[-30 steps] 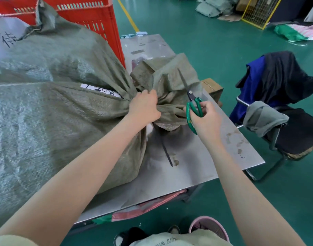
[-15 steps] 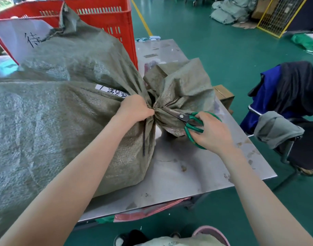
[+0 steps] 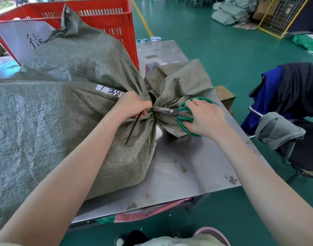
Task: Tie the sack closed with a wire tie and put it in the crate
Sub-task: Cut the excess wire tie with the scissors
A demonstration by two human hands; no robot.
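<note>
Grey-green woven plastic fills the frame: a bulging sack (image 3: 63, 112) lies on its side on a steel table (image 3: 187, 166), its gathered neck pointing toward the table's far right corner. The left hand (image 3: 132, 106) is clenched around that neck, fingers pressed together, and a dark tie (image 3: 132, 128) hangs from under the fist down the sack's side. Just right of the neck, the right hand (image 3: 205, 118) grips green-handled scissors (image 3: 178, 113), fingers curled through the loops; the blades point left, their tip touching the neck right beside the left fist. Whether the blades are parted cannot be told. The loose flared mouth of the sack rises behind the scissors. A red crate (image 3: 116, 20) stands behind the sack, touching its upper side, with a white sheet bearing black writing propped at its left. Right of the table, a chair (image 3: 294, 103) draped with dark and blue clothes stands on the green floor (image 3: 205, 41).
</note>
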